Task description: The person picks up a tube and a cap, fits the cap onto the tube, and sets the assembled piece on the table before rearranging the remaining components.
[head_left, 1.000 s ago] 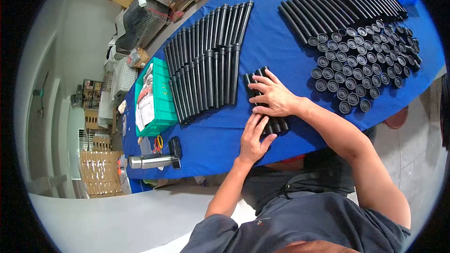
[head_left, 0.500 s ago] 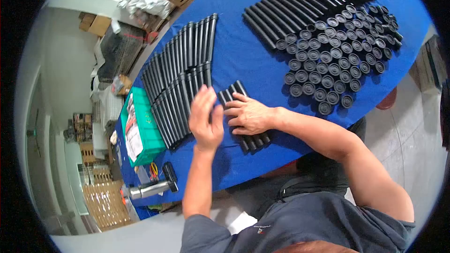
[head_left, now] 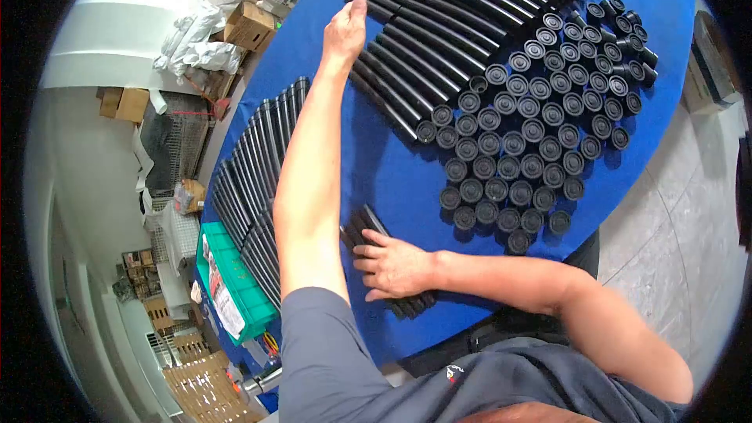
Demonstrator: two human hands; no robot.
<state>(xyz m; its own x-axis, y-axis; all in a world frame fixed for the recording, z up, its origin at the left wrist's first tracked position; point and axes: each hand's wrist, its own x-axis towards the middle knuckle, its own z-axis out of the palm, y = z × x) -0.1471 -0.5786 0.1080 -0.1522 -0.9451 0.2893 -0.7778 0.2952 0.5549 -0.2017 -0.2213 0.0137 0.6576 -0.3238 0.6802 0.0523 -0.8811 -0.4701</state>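
My left hand (head_left: 345, 30) is stretched far forward at the left ends of a large group of long black tubes (head_left: 419, 55). Its thumb shows, but the other fingers are mostly hidden, so I cannot tell whether it holds a tube. Flat on a small bundle of short black tubes (head_left: 374, 221) near the table's front edge rests my right hand (head_left: 395, 266), its fingers spread. Another group of long black tubes (head_left: 254, 137) lies to the left, partly behind my left arm.
Many round black caps or tube ends (head_left: 531, 129) stand on the blue table (head_left: 407, 180) at the right. A green bin (head_left: 244, 290) with papers is at the left edge, near a metal tool (head_left: 266, 380). Cardboard boxes (head_left: 249, 26) are beyond the table.
My left hand has moved from beside the small bundle to the far tubes. My right hand stays on the bundle. The camera's view has shifted, so the table appears lower.
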